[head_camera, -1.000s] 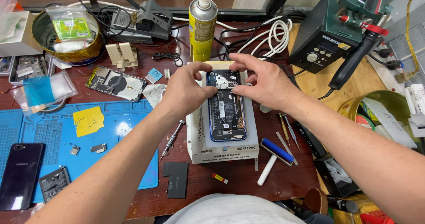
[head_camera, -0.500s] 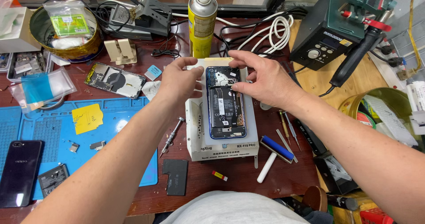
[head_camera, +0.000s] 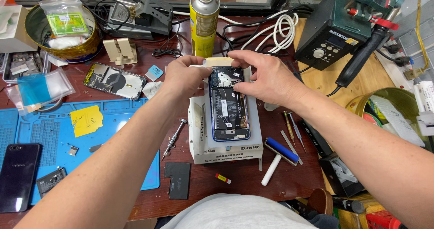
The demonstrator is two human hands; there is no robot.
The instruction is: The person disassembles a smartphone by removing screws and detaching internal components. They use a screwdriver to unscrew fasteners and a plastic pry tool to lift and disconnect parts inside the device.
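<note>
Head view — opened phone (head_camera: 229, 104) lies on a white pad (head_camera: 226, 145) mid-table (head_camera: 253, 179), long axis running away from the person. Left hand (head_camera: 183, 77) and right hand (head_camera: 262, 75) both pinch its far end — equally near, fingers closed on it.

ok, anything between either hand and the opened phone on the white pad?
Nothing visible. The left hand and the right hand both already rest on the top end of the opened phone, which lies flat on the white pad. The screwdriver lies off to the left side.
</note>
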